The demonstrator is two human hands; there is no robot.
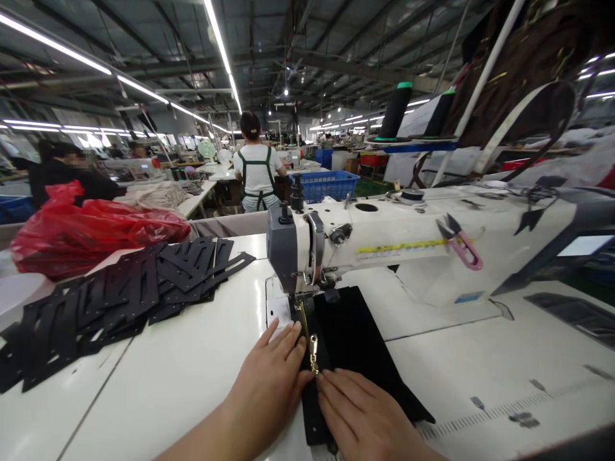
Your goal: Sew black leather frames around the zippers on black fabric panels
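Note:
A black fabric piece (pixel 358 346) lies on the sewing machine bed, its far end under the presser foot of the white sewing machine (pixel 403 224). Along its left side runs a black strip (pixel 312 419) with a gold zipper (pixel 314 352) and a gold pull. My left hand (pixel 271 374) rests flat at the strip's left edge, fingers stretched toward the needle area. My right hand (pixel 362 410) lies over the fabric's near part, fingers extended and close together, tips by the zipper slider. Both hands press from above; neither grasps anything visibly. The needle tip is hidden.
Many black slotted strips (pixel 120 294) are piled on the table at left, beside a red plastic bag (pixel 96 224). Pink-handled snips (pixel 460 243) sit against the machine arm. Black thread cones (pixel 396 112) stand behind it. A person (pixel 259 163) and a blue crate (pixel 327 184) are farther back.

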